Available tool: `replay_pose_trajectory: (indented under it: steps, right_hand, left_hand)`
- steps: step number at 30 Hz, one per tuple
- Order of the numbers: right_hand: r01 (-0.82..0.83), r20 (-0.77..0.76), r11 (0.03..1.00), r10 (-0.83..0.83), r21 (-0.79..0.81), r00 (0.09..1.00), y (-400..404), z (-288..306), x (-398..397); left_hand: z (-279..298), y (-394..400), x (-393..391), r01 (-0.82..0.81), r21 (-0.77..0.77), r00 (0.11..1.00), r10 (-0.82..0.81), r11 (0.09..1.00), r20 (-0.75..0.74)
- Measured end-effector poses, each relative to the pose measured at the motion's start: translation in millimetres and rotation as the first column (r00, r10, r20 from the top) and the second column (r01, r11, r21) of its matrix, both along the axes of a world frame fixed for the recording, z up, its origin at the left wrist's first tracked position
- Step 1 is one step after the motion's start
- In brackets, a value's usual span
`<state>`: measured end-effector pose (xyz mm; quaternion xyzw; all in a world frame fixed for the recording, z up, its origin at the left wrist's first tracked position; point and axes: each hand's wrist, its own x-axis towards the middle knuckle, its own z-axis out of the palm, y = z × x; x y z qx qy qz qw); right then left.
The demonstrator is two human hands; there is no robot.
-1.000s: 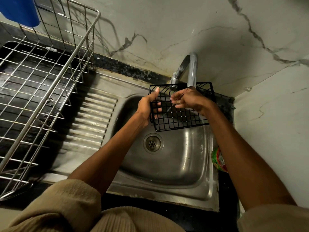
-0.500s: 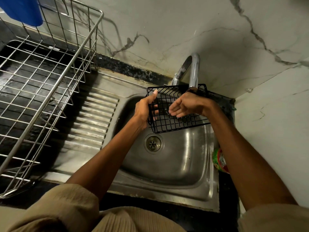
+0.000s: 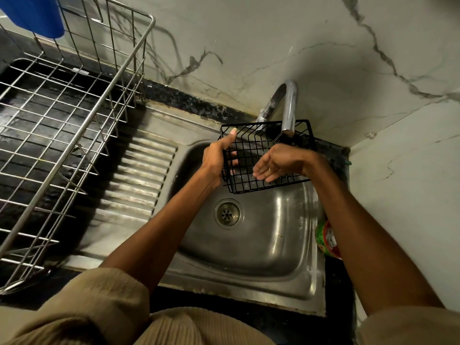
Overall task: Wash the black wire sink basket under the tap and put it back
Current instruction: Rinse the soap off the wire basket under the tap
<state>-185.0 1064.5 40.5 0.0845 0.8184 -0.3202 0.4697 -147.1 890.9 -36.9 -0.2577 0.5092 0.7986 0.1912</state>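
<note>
The black wire sink basket (image 3: 251, 181) hangs tilted over the steel sink (image 3: 271, 247), just under the spout of the chrome tap (image 3: 289, 108). My left hand (image 3: 217, 158) grips its left wall, thumb over the top rim and fingers showing through the mesh. My right hand (image 3: 278, 163) lies inside the basket with its fingers extended and loosely spread against the wire bottom. Whether water is running from the tap cannot be told.
The drain (image 3: 227, 213) sits below the basket. A ribbed drainboard (image 3: 139, 175) lies left of the bowl, and a large steel wire dish rack (image 3: 64, 125) stands beyond it with a blue thing (image 3: 37, 16) at its top corner. A green and red container (image 3: 327, 241) stands by the right wall.
My right hand has slid down and left across the inside of the basket, its fingers opening out. The basket has tipped slightly; my left hand keeps its grip.
</note>
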Motion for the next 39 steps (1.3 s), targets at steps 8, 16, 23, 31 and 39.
replay_pose_trajectory:
  steps: [8, 16, 23, 31, 39]
  right_hand:
    - [0.266, -0.284, 0.947, -0.309, -0.181, 0.908, -1.5, -3.7, -6.8]
    - [0.009, -0.061, 0.999, -0.006, 0.046, 0.998, -2.3, -8.2, -1.8]
    - [0.196, -0.244, 0.972, -0.223, -0.129, 0.944, -8.3, -11.3, -11.6]
    - [0.123, -0.061, 0.990, -0.127, -0.066, 0.990, 0.7, -12.5, -2.6]
    - [0.075, -0.007, 0.997, -0.074, 0.014, 0.997, -0.8, -6.4, -6.2]
  left_hand:
    - [-0.9, -4.9, 7.9, 0.016, 0.040, 1.000, -0.016, 0.999, 0.004]
    - [-5.9, -11.0, 15.5, 0.042, -0.055, 0.999, -0.044, 0.998, -0.029]
    - [-6.3, -11.7, 16.1, 0.044, -0.046, 0.999, -0.045, 0.998, -0.025]
    - [-7.4, -10.1, 7.8, 0.052, -0.062, 0.998, -0.054, 0.997, -0.031]
    - [-4.1, -8.6, 4.7, 0.044, -0.042, 0.999, -0.045, 0.998, -0.026]
